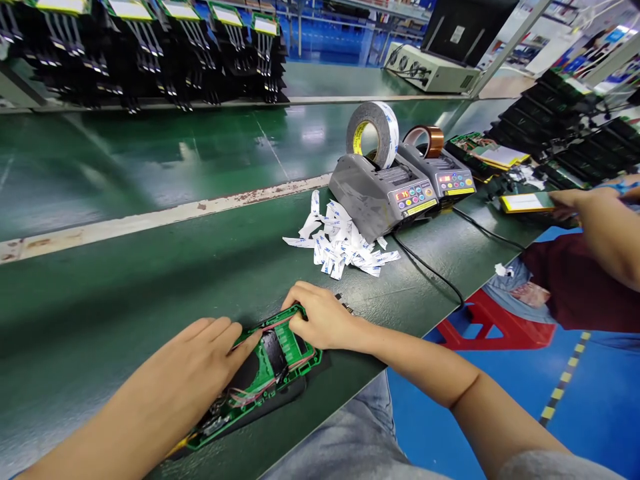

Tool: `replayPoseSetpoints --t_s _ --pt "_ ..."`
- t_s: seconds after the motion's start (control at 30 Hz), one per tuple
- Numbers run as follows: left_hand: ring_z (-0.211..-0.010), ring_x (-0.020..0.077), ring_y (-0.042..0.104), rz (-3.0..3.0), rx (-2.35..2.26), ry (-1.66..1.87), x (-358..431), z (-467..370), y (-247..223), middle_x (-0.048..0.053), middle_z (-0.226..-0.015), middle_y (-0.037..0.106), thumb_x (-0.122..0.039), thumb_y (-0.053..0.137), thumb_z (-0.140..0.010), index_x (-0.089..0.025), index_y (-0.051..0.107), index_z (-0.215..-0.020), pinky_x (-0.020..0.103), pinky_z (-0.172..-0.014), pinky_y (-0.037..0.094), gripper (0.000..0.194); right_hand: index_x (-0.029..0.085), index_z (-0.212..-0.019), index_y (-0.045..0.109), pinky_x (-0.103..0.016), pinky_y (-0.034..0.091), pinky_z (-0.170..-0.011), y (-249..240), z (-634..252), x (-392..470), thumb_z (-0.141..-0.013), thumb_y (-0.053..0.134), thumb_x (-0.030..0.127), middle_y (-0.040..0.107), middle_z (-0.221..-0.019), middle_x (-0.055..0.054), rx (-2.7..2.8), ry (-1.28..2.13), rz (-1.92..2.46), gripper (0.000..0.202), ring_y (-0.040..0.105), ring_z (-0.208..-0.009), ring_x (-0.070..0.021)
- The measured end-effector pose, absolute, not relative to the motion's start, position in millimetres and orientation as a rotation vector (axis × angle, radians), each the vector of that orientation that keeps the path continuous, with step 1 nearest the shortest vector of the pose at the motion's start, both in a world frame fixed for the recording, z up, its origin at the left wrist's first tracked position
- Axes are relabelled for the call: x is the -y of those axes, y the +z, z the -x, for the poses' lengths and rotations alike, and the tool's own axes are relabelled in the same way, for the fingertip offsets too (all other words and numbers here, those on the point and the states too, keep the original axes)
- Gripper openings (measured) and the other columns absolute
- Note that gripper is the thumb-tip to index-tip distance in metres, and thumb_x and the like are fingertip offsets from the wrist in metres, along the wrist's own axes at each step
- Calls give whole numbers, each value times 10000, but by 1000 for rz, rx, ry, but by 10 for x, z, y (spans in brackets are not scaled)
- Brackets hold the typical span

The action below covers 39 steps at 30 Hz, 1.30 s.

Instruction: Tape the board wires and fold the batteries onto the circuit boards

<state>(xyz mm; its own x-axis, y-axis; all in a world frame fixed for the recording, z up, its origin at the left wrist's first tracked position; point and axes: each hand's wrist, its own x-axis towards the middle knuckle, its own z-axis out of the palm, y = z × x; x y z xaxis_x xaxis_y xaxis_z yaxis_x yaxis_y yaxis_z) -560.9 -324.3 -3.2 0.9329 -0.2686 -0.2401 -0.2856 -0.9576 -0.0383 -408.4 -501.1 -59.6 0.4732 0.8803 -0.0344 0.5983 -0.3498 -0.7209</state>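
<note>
At the bottom edge is the person's lap (345, 447); just above it, bottom centre, the open green shell (263, 375) lies slantwise on the desk (125, 287), with wires (245, 398), a black strip (274, 352) and a green board (293, 347) showing inside. The left hand (200, 367) lies over the shell's left part, its index finger reaching the far edge by the strip; the thumb is hidden, so whether these fingers grip or only press I cannot tell. The right hand (325, 320) has its fingers closed on the far right corner, thumb inside the rim. The shell looks light and stiff, likely plastic, and may slide on the smooth desk if pushed from one side; the thin wires seem the fragile part, so the rim and corners look the best hold. Beyond, mid-frame, a heap of white scraps (343, 243) lies beside a grey dispenser (377, 193) bearing a tape roll (390, 133); a second dispenser (447, 177) with a copper roll (434, 140) stands next to it. At the right edge, a co-worker's hand (570, 200) touches a yellow-edged unit (525, 202). Farther off, dark stacks (530, 110) rise upper right, a pale box (425, 77) stands at upper centre-right, and black units (150, 67) line the upper left.
</note>
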Motion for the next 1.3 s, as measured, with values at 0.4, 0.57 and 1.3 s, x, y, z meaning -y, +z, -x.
replayPoseSetpoints --t_s 0.4,0.57,1.3 --pt "-761 244 581 2893 -484 238 3278 5656 -210 44 -803 622 20 501 -756 -218 616 -1348 403 -718 435 648 194 -1015 635 -330 484 -829 -529 4047 5036 -834 529 122 661 -1012 -46 1366 543 2139 221 600 -926 -202" --pt "-753 236 562 2905 -419 201 3321 5719 -232 49 -807 602 27 459 -805 -207 676 -1246 394 -702 402 545 168 -1219 638 -376 436 -1005 -384 4083 5172 -988 540 274 633 -1271 -88 1759 202 1946 272 530 -1123 -224" --pt "-708 224 565 3217 -313 62 3258 5865 -368 43 -823 619 39 376 -774 -238 710 -1117 369 -649 436 553 231 -1376 574 -393 383 -986 -462 4027 5169 -1019 379 618 558 -1393 -68 2155 143 1950 562 483 -1106 -248"
